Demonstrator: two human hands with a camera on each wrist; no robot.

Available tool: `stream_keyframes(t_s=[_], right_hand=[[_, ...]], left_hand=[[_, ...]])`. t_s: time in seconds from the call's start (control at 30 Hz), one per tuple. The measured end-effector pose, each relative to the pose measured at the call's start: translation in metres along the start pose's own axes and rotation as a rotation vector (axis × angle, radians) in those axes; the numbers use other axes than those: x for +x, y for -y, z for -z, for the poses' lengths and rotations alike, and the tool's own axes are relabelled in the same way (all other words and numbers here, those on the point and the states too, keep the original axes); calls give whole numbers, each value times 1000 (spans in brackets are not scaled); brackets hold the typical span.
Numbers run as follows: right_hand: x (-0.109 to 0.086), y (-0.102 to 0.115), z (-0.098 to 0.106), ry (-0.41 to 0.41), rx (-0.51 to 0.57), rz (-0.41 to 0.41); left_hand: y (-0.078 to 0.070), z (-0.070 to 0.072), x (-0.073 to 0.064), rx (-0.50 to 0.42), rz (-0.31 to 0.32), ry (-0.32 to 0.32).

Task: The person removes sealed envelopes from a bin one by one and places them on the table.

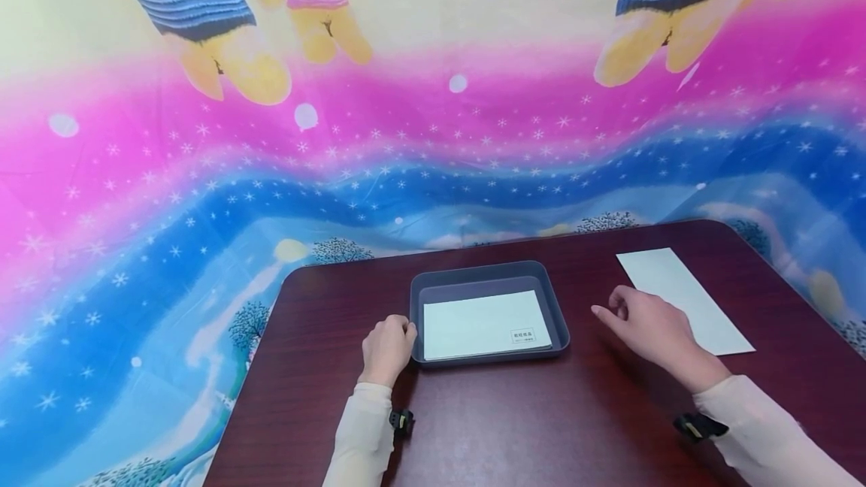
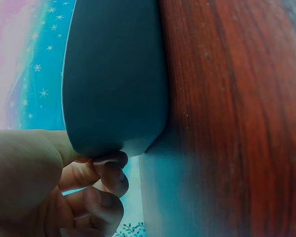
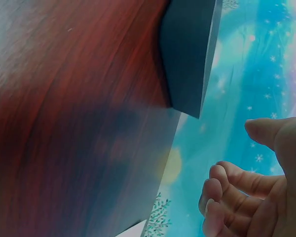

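Note:
A shallow dark grey tray (image 1: 490, 272) lies on the table, holding flat white paper sheets (image 1: 480, 322) that look like envelopes, with a small printed box at the top one's lower right corner. My left hand (image 1: 389, 348) pinches the tray's left rim between thumb and fingers; in the left wrist view the tray wall (image 2: 116, 74) meets the fingertips. To the right of the tray, my right hand (image 1: 652, 325) hovers with nothing in it, fingers loosely bent and thumb apart. Partly behind that hand lies a long white paper (image 1: 704, 307), shaped like an envelope.
The dark reddish wood table (image 1: 514, 419) has rounded far corners. A printed cloth (image 1: 433, 126) with bears and snowflakes hangs just behind it and along its sides. Both wrists carry black straps.

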State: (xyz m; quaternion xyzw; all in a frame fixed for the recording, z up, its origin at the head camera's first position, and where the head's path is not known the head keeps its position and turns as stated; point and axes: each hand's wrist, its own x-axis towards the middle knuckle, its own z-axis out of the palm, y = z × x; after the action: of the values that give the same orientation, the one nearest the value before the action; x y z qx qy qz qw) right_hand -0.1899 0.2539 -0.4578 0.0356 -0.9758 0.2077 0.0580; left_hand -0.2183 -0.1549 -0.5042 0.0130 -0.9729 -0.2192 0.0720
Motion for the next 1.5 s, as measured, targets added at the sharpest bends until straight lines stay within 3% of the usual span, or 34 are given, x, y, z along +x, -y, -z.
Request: stream_keyframes(t_s=[0.53,1.5], right_hand=[[6,28,-3,-12,9,41],[12,58,-11,-5,-4,111]], left_hand=[[0,0,0,-4,1,14],[0,2,0,-6,-16,11]])
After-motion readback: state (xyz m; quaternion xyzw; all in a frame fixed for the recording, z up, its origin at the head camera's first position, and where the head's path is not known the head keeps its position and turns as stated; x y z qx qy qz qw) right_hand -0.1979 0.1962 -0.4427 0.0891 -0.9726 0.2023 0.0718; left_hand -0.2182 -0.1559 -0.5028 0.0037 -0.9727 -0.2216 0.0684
